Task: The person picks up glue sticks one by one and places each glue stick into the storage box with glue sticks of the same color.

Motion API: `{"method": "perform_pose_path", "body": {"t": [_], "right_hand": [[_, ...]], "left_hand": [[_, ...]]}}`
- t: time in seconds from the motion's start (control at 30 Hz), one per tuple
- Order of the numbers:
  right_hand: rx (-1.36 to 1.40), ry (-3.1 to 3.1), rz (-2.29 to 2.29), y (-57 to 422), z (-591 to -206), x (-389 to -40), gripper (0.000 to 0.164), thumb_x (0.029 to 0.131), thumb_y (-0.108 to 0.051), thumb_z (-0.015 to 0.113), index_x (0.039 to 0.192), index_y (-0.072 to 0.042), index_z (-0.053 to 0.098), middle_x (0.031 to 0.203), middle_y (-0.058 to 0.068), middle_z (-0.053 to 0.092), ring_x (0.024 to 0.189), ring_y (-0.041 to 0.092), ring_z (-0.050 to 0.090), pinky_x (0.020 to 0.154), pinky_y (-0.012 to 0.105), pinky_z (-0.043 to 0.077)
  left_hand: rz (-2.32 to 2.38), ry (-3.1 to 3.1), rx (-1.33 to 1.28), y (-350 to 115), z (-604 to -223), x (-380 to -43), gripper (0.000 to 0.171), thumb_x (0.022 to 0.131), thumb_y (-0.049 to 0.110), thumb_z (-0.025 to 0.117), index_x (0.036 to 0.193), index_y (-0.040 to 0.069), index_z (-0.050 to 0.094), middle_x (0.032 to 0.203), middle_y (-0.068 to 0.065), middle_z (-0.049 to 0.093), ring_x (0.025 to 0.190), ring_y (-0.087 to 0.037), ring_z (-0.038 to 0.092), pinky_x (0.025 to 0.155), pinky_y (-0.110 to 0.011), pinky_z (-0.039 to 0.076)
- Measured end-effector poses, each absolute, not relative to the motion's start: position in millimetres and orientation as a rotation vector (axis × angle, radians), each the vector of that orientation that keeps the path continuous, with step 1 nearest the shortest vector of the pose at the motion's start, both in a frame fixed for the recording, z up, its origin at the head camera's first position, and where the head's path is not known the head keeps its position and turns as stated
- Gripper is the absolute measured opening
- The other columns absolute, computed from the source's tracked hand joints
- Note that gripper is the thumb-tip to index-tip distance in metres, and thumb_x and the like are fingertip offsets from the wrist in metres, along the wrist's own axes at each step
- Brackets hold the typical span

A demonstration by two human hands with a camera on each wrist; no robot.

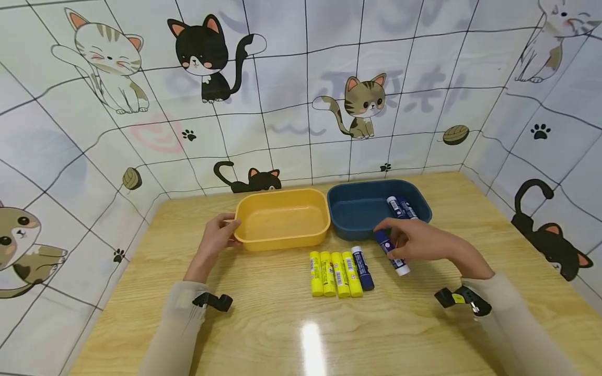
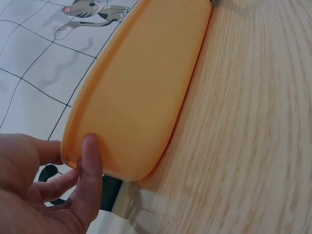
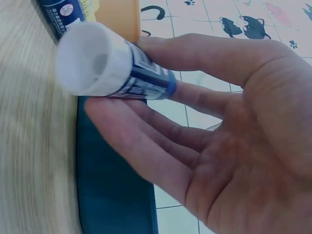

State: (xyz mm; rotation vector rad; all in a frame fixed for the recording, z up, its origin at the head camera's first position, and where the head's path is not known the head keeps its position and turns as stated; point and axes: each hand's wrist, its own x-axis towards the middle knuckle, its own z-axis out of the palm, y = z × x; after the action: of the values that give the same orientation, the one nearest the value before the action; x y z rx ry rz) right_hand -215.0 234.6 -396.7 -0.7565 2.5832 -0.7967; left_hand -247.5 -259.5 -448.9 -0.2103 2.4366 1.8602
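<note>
My right hand (image 1: 418, 240) pinches a dark blue glue stick (image 1: 384, 242) between thumb and fingers, in front of the blue bin (image 1: 345, 228). In the right wrist view the held stick's white end (image 3: 87, 61) faces the camera, with the label partly covered by the fingers. My left hand (image 1: 217, 236) grips the left end of the yellow bin (image 1: 282, 243), thumb over the rim and other fingers outside. That bin has nothing in it. Inside the blue bin, at its right end, lie blue glue sticks (image 1: 395, 206), partly hidden behind the right hand.
On the table (image 1: 263, 318), several yellow glue sticks (image 1: 328, 274) lie side by side in front of the bins, with one blue glue stick (image 1: 363, 269) at their right. A cat-patterned sheet (image 1: 282, 104) stands behind and along both sides.
</note>
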Motion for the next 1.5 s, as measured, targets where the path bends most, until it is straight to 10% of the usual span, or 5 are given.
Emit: {"method": "perform_pose_path", "body": {"t": [1.5], "right_hand": [[-0.719, 2.737, -0.862, 240, -339, -269, 0.060, 0.097, -0.015, 0.072, 0.149, -0.005, 0.043, 0.104, 0.017, 0.067, 0.074, 0.023, 0.071, 0.065, 0.034, 0.062]], "left_hand": [[1.811, 2.442, -0.222, -257, -437, -242, 0.047, 0.108, 0.018, 0.056, 0.148, -0.005, 0.047, 0.121, -0.030, 0.057, 0.072, -0.012, 0.069, 0.082, -0.046, 0.067]]}}
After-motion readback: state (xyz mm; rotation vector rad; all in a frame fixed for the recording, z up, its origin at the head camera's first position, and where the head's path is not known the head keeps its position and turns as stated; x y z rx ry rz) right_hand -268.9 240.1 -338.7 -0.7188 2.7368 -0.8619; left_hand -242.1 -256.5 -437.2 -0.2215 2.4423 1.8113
